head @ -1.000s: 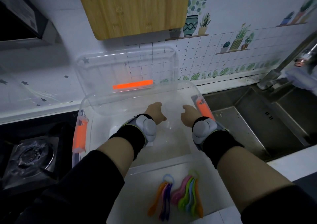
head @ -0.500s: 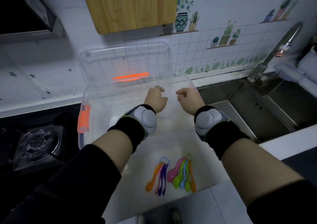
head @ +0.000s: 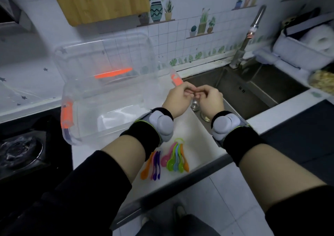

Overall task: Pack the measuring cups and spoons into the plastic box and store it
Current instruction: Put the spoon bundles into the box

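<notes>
The plastic box (head: 115,109) sits open on the counter (head: 195,141) at centre left of the frame, its clear lid (head: 101,58) tipped up against the tiled wall, likely so the inside stays free for loading. Nothing shows inside it. The measuring spoons (head: 153,161) and measuring cups (head: 176,156) lie in two bright bunches at lower centre, near the counter's front edge, well apart from both hands. The left hand (head: 178,100) and right hand (head: 210,100) meet fingertip to fingertip at centre right, fingers curled; whether either grip pinches anything I cannot tell.
</notes>
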Tool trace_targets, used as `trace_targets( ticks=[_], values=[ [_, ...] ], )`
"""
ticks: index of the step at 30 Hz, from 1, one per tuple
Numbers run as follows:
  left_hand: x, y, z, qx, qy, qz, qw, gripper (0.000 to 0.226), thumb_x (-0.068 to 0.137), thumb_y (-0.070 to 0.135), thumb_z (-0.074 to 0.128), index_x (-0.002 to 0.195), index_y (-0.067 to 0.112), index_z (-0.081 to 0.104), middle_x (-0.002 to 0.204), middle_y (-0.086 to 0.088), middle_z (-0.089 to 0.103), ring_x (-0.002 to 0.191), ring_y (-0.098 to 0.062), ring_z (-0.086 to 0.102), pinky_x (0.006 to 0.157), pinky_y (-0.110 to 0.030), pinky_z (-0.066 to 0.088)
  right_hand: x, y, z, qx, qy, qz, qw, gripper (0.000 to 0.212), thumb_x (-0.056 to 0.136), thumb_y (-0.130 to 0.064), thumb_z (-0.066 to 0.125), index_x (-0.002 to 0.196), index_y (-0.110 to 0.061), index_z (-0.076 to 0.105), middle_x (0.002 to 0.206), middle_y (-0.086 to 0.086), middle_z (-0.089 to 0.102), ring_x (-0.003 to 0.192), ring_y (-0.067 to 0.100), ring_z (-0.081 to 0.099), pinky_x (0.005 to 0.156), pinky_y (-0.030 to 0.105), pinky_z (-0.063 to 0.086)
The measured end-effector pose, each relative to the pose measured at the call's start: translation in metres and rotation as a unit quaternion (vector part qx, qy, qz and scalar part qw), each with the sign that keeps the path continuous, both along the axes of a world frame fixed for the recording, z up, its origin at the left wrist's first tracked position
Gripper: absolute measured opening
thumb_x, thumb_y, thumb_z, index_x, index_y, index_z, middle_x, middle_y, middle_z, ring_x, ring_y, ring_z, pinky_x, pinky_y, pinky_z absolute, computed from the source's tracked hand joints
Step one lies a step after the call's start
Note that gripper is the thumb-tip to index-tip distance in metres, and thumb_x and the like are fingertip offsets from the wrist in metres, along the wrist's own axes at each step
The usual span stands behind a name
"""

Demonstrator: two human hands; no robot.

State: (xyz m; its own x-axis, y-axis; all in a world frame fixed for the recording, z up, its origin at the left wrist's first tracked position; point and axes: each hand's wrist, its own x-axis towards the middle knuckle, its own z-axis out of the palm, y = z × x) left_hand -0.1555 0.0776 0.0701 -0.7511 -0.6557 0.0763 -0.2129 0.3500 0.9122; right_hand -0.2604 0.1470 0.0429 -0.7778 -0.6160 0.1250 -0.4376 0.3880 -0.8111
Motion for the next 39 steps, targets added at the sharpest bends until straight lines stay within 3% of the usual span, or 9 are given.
trace_targets(
  ticks=[2, 7, 11, 21, 26, 30, 34, 39],
  values=[
    [-0.001, 0.010, -0.006, 0.009, 0.000, -0.038, 0.999, 0.033, 0.085, -0.010, 0.042, 0.110, 0.001, 0.061, 0.108, -0.013, 0.067, 0.094, -0.015, 0.060, 0.082, -0.011, 0.045, -0.002, 0.015, -0.007, 0.026, 0.008, -0.020, 0.999, 0.035, 0.083, 0.001, 0.041, 0.099, -0.012, 0.070, 0.091, 0.010, 0.072, 0.089, 0.021, 0.065, 0.079, 0.017, 0.043],
    [0.010, 0.021, -0.032, -0.006, -0.088, -0.141, 0.986, 0.034, 0.092, 0.000, 0.046, 0.123, 0.004, 0.058, 0.123, -0.011, 0.063, 0.114, -0.019, 0.059, 0.097, -0.020, 0.043, 0.009, 0.036, -0.029, 0.079, -0.020, -0.038, 0.996, 0.030, 0.085, -0.003, 0.044, 0.100, -0.012, 0.069, 0.098, 0.011, 0.072, 0.099, 0.029, 0.063, 0.090, 0.033, 0.049],
    [0.028, 0.020, -0.057, -0.040, -0.172, -0.161, 0.971, 0.039, 0.095, 0.006, 0.045, 0.134, 0.007, 0.050, 0.138, -0.010, 0.053, 0.128, -0.019, 0.050, 0.106, -0.022, 0.035, 0.024, 0.039, -0.053, 0.113, -0.060, -0.026, 0.991, 0.032, 0.089, -0.003, 0.041, 0.105, -0.010, 0.067, 0.105, 0.014, 0.070, 0.105, 0.029, 0.060, 0.091, 0.025, 0.043],
    [0.074, 0.004, -0.108, -0.088, -0.301, -0.136, 0.940, 0.039, 0.100, 0.013, 0.038, 0.139, 0.010, 0.044, 0.146, -0.008, 0.043, 0.135, -0.023, 0.037, 0.103, -0.019, 0.020, 0.054, 0.027, -0.101, 0.231, -0.048, 0.006, 0.972, 0.026, 0.089, -0.009, 0.049, 0.106, -0.013, 0.068, 0.116, 0.010, 0.066, 0.114, 0.031, 0.055, 0.095, 0.034, 0.045],
    [0.089, -0.002, -0.133, -0.079, -0.334, -0.117, 0.932, 0.041, 0.100, 0.011, 0.038, 0.141, 0.009, 0.039, 0.148, -0.009, 0.039, 0.137, -0.023, 0.035, 0.106, -0.022, 0.020, 0.061, 0.019, -0.120, 0.291, -0.031, 0.028, 0.956, 0.025, 0.088, -0.014, 0.053, 0.110, -0.015, 0.064, 0.117, 0.013, 0.064, 0.112, 0.033, 0.055, 0.091, 0.035, 0.045],
    [0.097, -0.003, -0.152, -0.068, -0.361, -0.117, 0.923, 0.044, 0.098, 0.010, 0.040, 0.142, 0.007, 0.038, 0.149, -0.011, 0.038, 0.138, -0.024, 0.034, 0.107, -0.022, 0.019, 0.071, 0.014, -0.135, 0.349, -0.037, 0.081, 0.933, 0.039, 0.088, -0.023, 0.057, 0.125, -0.014, 0.052, 0.127, 0.017, 0.050, 0.115, 0.038, 0.050, 0.093, 0.038, 0.042],
    [0.102, -0.002, -0.165, -0.078, -0.376, -0.123, 0.915, 0.049, 0.094, 0.008, 0.043, 0.142, 0.009, 0.037, 0.148, -0.012, 0.039, 0.137, -0.025, 0.036, 0.110, -0.026, 0.023, 0.081, 0.014, -0.146, 0.364, -0.018, 0.097, 0.926, 0.048, 0.090, -0.024, 0.055, 0.135, -0.014, 0.039, 0.129, 0.019, 0.042, 0.118, 0.042, 0.045, 0.095, 0.045, 0.041],
    [0.102, -0.005, -0.171, -0.082, -0.376, -0.113, 0.916, 0.050, 0.090, 0.001, 0.046, 0.139, 0.008, 0.041, 0.141, -0.016, 0.043, 0.132, -0.029, 0.040, 0.111, -0.031, 0.028, 0.086, 0.013, -0.150, 0.366, -0.005, 0.085, 0.927, 0.048, 0.089, -0.020, 0.054, 0.134, -0.012, 0.040, 0.130, 0.018, 0.036, 0.120, 0.040, 0.039, 0.098, 0.043, 0.038]
  ],
)
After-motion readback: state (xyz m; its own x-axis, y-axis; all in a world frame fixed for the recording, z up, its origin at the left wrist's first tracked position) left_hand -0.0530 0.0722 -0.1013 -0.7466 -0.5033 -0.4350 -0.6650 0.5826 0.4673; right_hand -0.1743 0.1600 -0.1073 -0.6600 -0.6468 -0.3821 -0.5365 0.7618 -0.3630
